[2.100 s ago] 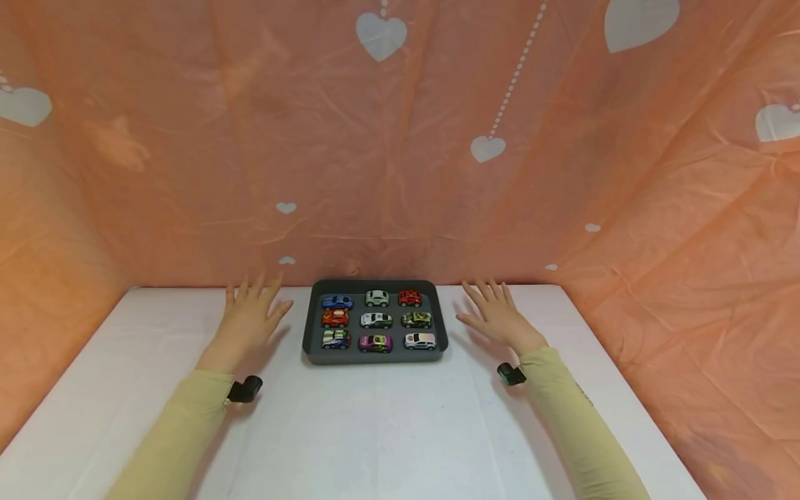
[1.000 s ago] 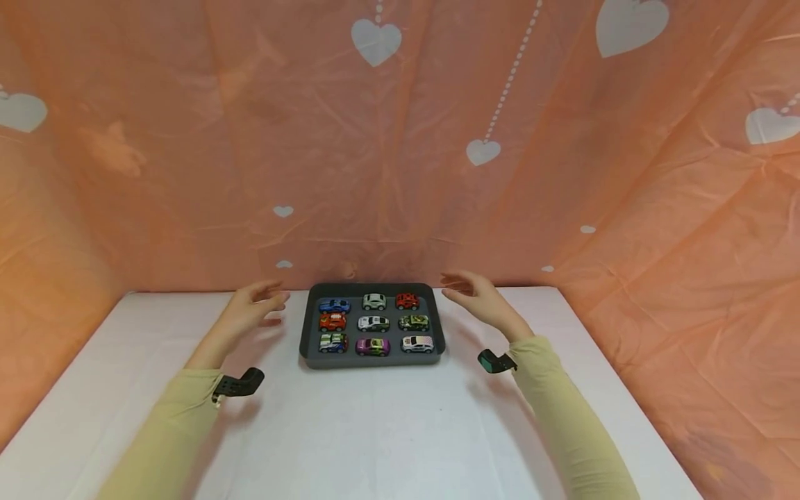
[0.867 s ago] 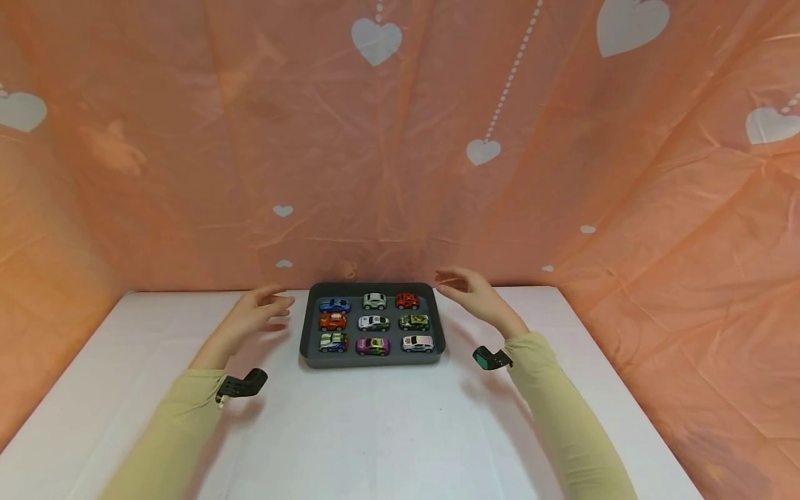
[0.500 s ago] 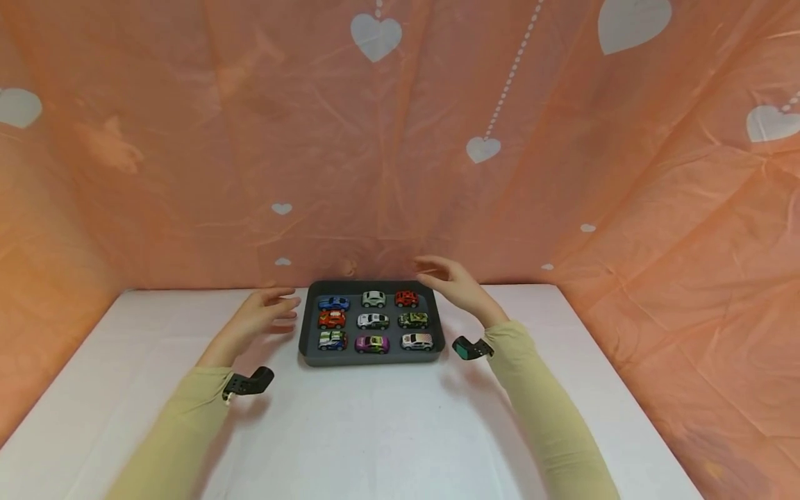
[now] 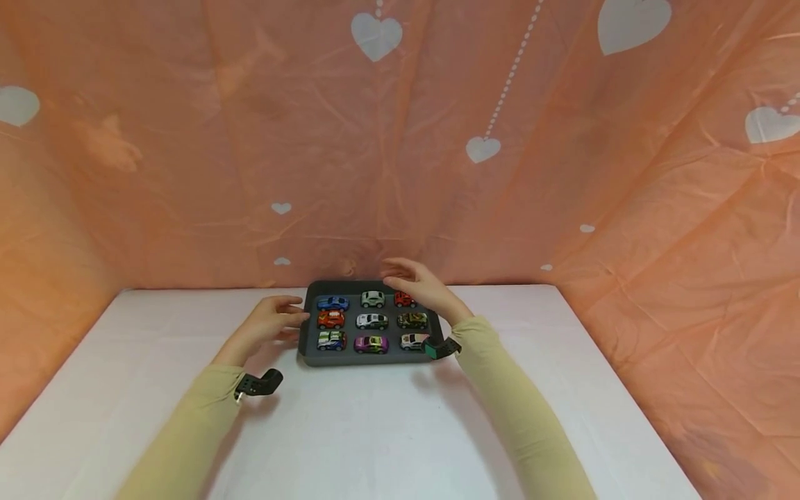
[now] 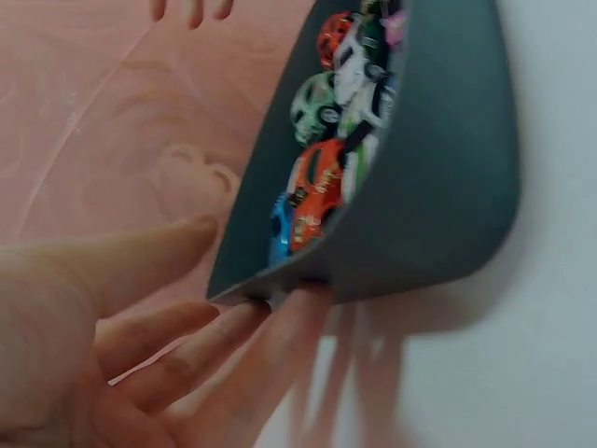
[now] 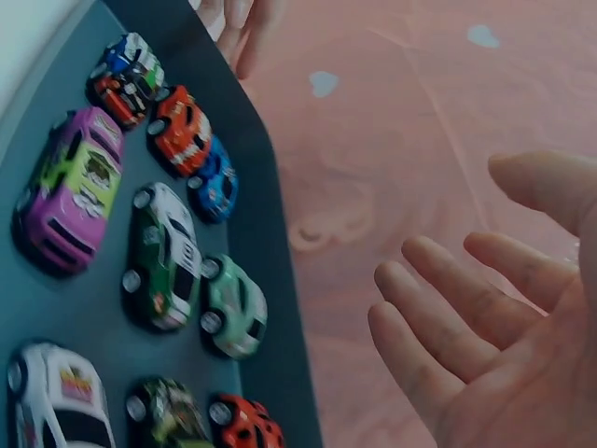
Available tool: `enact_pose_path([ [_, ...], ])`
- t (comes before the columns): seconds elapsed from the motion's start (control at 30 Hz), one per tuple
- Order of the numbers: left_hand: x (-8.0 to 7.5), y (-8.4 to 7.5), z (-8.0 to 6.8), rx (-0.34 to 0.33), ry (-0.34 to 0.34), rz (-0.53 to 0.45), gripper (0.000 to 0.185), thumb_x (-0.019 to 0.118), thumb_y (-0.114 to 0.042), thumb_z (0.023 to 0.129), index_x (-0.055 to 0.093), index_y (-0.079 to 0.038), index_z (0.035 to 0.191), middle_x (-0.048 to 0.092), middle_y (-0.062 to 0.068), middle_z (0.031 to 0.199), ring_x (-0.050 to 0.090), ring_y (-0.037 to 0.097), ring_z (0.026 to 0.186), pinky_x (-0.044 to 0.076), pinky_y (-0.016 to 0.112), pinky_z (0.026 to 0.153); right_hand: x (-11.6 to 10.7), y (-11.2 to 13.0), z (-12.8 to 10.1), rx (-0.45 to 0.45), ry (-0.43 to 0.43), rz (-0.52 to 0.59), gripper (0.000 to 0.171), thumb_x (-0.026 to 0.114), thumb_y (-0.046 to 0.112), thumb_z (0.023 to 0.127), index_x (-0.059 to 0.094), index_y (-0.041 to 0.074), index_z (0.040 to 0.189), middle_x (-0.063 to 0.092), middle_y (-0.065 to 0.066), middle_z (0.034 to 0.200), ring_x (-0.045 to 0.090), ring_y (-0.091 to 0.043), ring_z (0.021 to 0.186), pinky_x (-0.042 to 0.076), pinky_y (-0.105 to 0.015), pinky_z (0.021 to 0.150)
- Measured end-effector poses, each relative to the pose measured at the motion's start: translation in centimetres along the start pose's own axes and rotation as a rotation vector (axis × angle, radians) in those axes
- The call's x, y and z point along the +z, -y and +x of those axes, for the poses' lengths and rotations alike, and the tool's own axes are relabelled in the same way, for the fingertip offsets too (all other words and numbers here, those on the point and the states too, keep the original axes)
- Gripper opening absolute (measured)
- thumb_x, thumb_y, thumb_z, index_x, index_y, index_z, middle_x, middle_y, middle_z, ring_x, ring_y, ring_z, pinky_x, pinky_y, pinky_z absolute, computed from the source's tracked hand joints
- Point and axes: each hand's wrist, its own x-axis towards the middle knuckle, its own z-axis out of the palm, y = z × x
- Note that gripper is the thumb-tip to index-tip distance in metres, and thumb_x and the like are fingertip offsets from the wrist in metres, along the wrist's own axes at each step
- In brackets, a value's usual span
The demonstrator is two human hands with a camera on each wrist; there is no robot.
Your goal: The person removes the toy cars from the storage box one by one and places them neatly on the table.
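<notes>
Over the last two seconds both hands have left the white surface [image 5: 387, 423], where they lay flat on either side of the dark tray [image 5: 310, 326], and have closed in on it. The left hand [image 5: 270, 328] has slid rightwards until its fingertips [image 6: 280, 313] reach the tray's left wall; in the left wrist view they touch the rim low down, seemingly slipping under its edge, though nothing is clasped. The right hand [image 5: 425, 288] has travelled further, rising from the surface and crossing over the tray's right rim, so that it now hovers above the far right corner, over the red car [image 5: 402, 299]. The tray itself has not shifted and its nine toy cars sit in the same three rows. Judging by this, the work is moving from rest to first contact: one hand steadies or readies the tray, the other approaches the cars.

The left forearm lies low, palm turned inwards, fingers straight and loosely spread, thumb raised above the rim. The right forearm angles up from the elbow, wrist lifted, palm facing left and slightly down; its grip is spread, fingers [image 7: 448, 308] gently bent and apart, holding nothing and touching no car. The mint-green car [image 7: 233, 308] and blue car [image 7: 216, 182] lie just beneath and beside it in the right wrist view.
</notes>
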Motion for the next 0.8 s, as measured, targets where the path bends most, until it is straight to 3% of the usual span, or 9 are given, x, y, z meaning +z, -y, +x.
enact_pose_path([
  [0.17, 0.1, 0.8, 0.0, 0.041, -0.029, 0.032, 0.054, 0.064, 0.002, 0.088, 0.040, 0.017, 0.133, 0.053, 0.037, 0.121, 0.066, 0.019, 0.080, 0.057, 0.030, 0.063, 1.5, -1.5, 1.8, -0.010, 0.035, 0.019, 0.050, 0.058, 0.011, 0.096, 0.042, 0.000, 0.142, 0.052, -0.024, 0.132, 0.054, -0.025, 0.116, 0.046, -0.037, 0.096],
  [0.27, 0.1, 1.0, 0.0, 0.048, -0.038, 0.034, 0.051, 0.064, 0.004, 0.087, 0.043, 0.017, 0.132, 0.054, 0.036, 0.118, 0.065, 0.014, 0.073, 0.056, 0.028, 0.059, 2.3, -1.8, 2.5, 0.005, 0.070, 0.075, 0.050, 0.058, 0.005, 0.095, 0.041, -0.002, 0.141, 0.049, -0.025, 0.134, 0.051, -0.032, 0.120, 0.046, -0.038, 0.097],
  [0.43, 0.3, 0.9, 0.1, 0.034, -0.044, 0.033, 0.051, 0.064, 0.003, 0.087, 0.044, 0.015, 0.132, 0.054, 0.035, 0.118, 0.063, 0.012, 0.069, 0.056, 0.028, 0.057, 3.2, -1.9, 3.7, 0.006, 0.117, 0.107, 0.048, 0.056, -0.003, 0.094, 0.041, -0.006, 0.140, 0.045, -0.028, 0.136, 0.045, -0.042, 0.123, 0.046, -0.042, 0.097],
  [0.6, 0.4, 0.6, 0.2, 0.029, -0.048, 0.046, 0.050, 0.064, 0.004, 0.087, 0.044, 0.015, 0.132, 0.053, 0.036, 0.118, 0.062, 0.012, 0.066, 0.056, 0.029, 0.055, 3.9, -2.0, 4.8, -0.012, 0.127, 0.068, 0.047, 0.056, -0.008, 0.092, 0.042, -0.010, 0.137, 0.048, -0.030, 0.133, 0.048, -0.043, 0.120, 0.049, -0.033, 0.092],
  [0.8, 0.5, 0.7, 0.2, 0.042, -0.049, 0.050, 0.051, 0.063, 0.006, 0.086, 0.043, 0.017, 0.132, 0.054, 0.037, 0.116, 0.061, 0.011, 0.062, 0.053, 0.026, 0.051, 4.8, -2.6, 6.1, -0.015, 0.125, 0.030, 0.046, 0.057, -0.011, 0.090, 0.045, -0.010, 0.135, 0.052, -0.029, 0.128, 0.052, -0.040, 0.117, 0.050, -0.030, 0.090],
])
